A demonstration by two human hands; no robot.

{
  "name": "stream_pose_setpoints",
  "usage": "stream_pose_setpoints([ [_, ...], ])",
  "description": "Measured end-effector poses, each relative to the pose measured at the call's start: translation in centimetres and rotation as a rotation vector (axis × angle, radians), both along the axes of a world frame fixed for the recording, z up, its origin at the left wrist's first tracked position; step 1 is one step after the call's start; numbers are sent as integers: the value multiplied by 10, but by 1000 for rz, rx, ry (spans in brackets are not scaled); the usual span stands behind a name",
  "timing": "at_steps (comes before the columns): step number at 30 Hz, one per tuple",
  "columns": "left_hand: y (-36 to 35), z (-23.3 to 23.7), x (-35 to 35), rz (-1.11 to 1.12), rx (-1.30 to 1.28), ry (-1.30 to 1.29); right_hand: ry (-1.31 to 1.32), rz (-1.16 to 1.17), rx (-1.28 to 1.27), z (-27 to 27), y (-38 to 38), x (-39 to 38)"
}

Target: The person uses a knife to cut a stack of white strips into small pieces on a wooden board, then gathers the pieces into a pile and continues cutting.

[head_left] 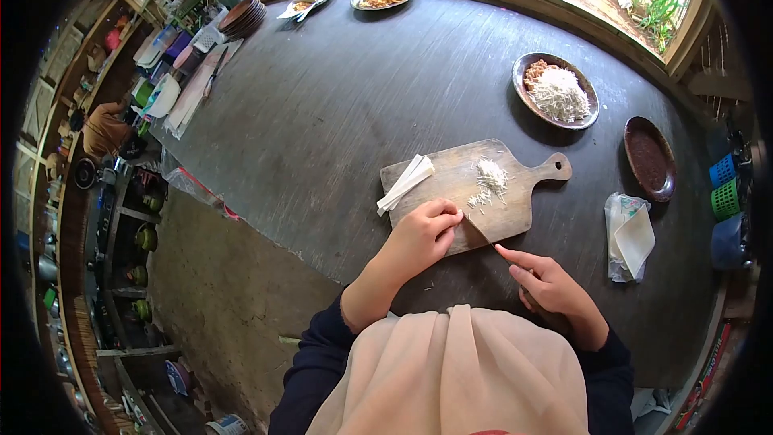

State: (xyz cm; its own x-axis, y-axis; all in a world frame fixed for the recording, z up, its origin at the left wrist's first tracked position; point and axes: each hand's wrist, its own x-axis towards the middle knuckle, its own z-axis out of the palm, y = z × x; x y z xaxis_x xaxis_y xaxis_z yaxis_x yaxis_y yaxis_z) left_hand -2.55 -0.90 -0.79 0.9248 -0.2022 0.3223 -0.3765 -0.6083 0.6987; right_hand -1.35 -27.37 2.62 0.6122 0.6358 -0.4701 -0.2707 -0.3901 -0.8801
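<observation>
A wooden cutting board (pixel 511 213) lies on the dark table, its handle toward the right. My right hand (pixel 551 283) is closed round the handle of a knife (pixel 481 231), whose blade reaches over the board's front part. Beside the blade tip, my left hand (pixel 425 234) has its fingers pressed together at the board's front edge; what they hold, if anything, is hidden. A small heap of white shreds (pixel 490 178) sits on the board beyond the knife. Several long white strips (pixel 407 184) lie at the board's left end.
Right of the board are a plate with white shreds and brown food (pixel 560 97), an empty brown oval dish (pixel 649 159) and a white slab on plastic (pixel 635 240). Two food plates stand at the far edge. Another person (pixel 106 129) is at the far left.
</observation>
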Motion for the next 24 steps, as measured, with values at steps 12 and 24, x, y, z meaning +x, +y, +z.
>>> stream_pose_setpoints([
  [12,0,2,0,-12,12,31,-52,10,-64,7,4,3],
  [24,1,2,0,-5,6,24,-36,6,-104,8,2,-1],
])
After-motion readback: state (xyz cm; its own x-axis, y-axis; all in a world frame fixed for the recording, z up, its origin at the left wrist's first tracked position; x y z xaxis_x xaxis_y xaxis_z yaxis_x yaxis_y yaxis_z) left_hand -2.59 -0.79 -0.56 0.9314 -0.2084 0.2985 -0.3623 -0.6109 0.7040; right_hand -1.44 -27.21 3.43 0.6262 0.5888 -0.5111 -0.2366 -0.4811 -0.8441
